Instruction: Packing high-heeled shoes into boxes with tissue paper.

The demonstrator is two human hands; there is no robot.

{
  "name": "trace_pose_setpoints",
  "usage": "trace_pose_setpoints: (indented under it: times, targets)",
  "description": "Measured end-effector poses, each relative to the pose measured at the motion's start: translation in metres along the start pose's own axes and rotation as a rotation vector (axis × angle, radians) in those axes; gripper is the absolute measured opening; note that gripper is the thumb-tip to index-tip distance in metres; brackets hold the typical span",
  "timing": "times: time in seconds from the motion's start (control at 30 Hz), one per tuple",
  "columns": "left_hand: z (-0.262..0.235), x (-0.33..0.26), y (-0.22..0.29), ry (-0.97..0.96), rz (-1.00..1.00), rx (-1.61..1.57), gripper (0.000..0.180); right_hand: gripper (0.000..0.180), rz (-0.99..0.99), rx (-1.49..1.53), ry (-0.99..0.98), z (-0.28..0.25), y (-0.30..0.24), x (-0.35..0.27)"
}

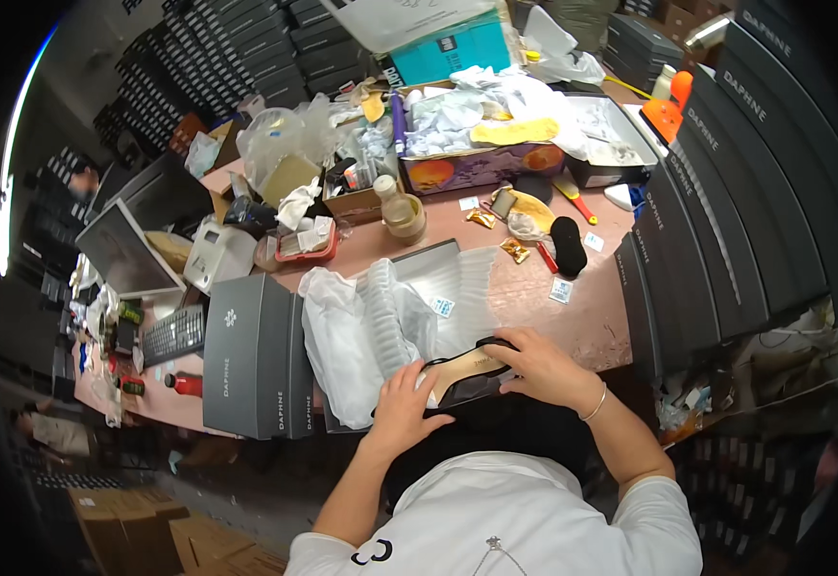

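A black-edged sandal with a beige insole lies at the near edge of an open shoe box. My left hand is at one end of it, fingers over the far side and thumb stretched along the near side. At the other end, my right hand grips the sandal between fingers and thumb. White tissue paper and a ribbed translucent padding sheet spill over the box to the left. A flat piece of similar padding spreads behind the sandal. The hands cover part of the sandal.
Closed grey shoe boxes stand to the left, and a tall stack of dark boxes borders the right. Behind are a bottle, a black oval pad, a red-handled brush and a patterned carton heaped with paper.
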State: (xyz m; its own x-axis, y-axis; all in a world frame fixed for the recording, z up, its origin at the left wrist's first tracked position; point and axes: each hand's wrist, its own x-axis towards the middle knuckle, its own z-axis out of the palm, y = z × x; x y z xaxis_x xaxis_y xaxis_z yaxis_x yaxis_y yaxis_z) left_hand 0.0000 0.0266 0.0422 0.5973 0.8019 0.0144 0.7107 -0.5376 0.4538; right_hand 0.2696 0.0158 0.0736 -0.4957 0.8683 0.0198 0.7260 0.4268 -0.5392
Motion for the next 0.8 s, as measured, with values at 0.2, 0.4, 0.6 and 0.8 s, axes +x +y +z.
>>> trace_pose_setpoints:
  times: [0.2, 0.4, 0.6, 0.8]
  targets:
    - [-0.054, -0.003, -0.013, -0.059, 0.207, 0.090, 0.062, 0.082, -0.142, 0.196, 0.133, -0.035, -0.041, -0.004]
    - [-0.133, -0.021, -0.027, -0.511, 0.285, -0.387, 0.047, 0.088, -0.318, 0.773, -0.302, -0.056, -0.062, 0.021]
    - [-0.140, -0.027, -0.065, -0.557, 0.135, -0.650, 0.045, 0.048, 0.071, 1.200, 0.402, -0.038, 0.027, 0.077]
    - [-0.098, -0.032, -0.084, -0.316, -0.213, -1.218, 0.048, 0.019, 0.578, -0.394, 0.378, 0.038, 0.215, 0.106]
